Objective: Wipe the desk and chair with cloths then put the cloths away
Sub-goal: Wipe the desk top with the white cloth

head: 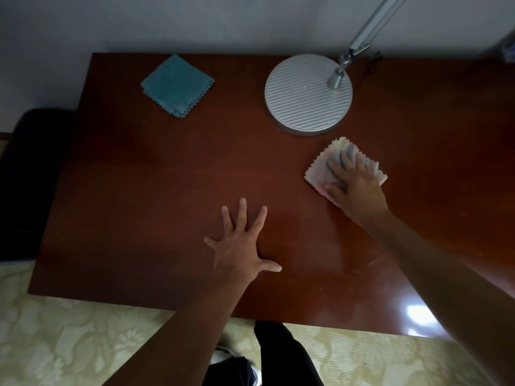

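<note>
A dark red wooden desk point(139, 204) fills the view. My right hand point(352, 185) lies flat on a pale pinkish cloth point(320, 169) with zigzag edges, pressing it onto the desk just in front of the lamp base. My left hand point(241, 246) rests palm down on the bare desk near the middle front, fingers spread, holding nothing. A folded teal cloth point(177, 86) lies at the back left of the desk, apart from both hands. A dark chair point(28, 176) stands beside the desk's left edge.
A round ribbed silver lamp base point(306, 94) with a metal arm point(370, 29) stands at the back right. A wall runs behind the desk. Patterned beige carpet point(69, 344) lies below the front edge, where my legs and a shoe show.
</note>
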